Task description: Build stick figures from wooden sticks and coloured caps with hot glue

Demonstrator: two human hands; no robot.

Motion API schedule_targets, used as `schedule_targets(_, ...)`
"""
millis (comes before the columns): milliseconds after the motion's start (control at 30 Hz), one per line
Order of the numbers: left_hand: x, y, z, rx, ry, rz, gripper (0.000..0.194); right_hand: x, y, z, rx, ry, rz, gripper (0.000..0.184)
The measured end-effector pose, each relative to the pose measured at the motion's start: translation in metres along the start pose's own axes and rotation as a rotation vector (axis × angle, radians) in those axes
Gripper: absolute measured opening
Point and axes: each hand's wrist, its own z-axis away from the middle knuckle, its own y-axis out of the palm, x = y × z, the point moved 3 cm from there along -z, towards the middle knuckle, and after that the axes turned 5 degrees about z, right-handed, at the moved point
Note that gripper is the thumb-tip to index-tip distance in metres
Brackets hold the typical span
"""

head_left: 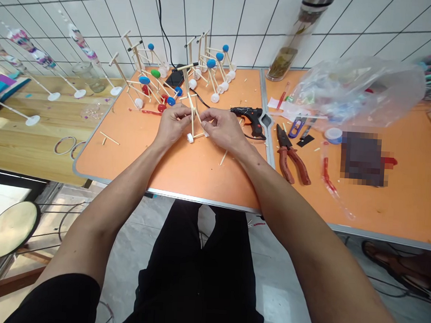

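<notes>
My left hand point(173, 125) and my right hand point(221, 129) pinch a small frame of thin wooden sticks point(192, 112) above the orange table point(185, 172). White round caps point(190, 138) sit at its lower end, close to my fingers. Behind my hands stand several similar stick models with blue, green and red balls point(144, 80). A black hot glue gun point(250, 119) lies to the right of my right hand, its cord trailing behind. Short loose sticks point(223, 157) lie just below my right hand.
Red-handled pliers point(291, 154), a tape roll point(333, 135) and a clear plastic bag point(358, 92) lie on the right table. A wooden table point(30, 140) holding a glass jar point(89, 76) is at left. A tall glass tube point(290, 39) stands by the tiled wall point(231, 16).
</notes>
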Motion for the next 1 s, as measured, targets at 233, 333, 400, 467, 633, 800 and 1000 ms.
schedule_targets(233, 0.002, 0.001, -0.001, 0.009, 0.018, 0.000, 0.020, 0.003, 0.003, -0.003, -0.048, 0.031, -0.024, 0.016)
schedule_targets(333, 0.001, 0.002, -0.001, -0.001, 0.000, 0.006, 0.025, 0.003, 0.004, -0.006, -0.085, 0.048, -0.018, 0.012)
schedule_targets(400, 0.001, 0.002, -0.001, -0.006, -0.010, 0.014, 0.029, 0.003, 0.005, -0.007, -0.100, 0.050, -0.025, 0.011)
schedule_targets(467, 0.000, 0.001, -0.001, -0.005, -0.016, 0.016, 0.032, 0.003, 0.006, -0.008, -0.107, 0.048, -0.029, 0.012)
schedule_targets(633, -0.001, 0.001, 0.000, 0.005, 0.015, -0.002, 0.036, 0.005, 0.006, -0.008, -0.099, 0.046, -0.038, 0.018)
schedule_targets(800, -0.003, 0.003, 0.000, 0.012, 0.036, 0.005, 0.033, 0.009, 0.003, -0.008, -0.095, 0.052, -0.041, 0.033)
schedule_targets(1000, -0.006, 0.004, -0.001, 0.009, 0.001, -0.007, 0.031, 0.014, 0.001, -0.009, -0.095, 0.026, -0.026, 0.044)
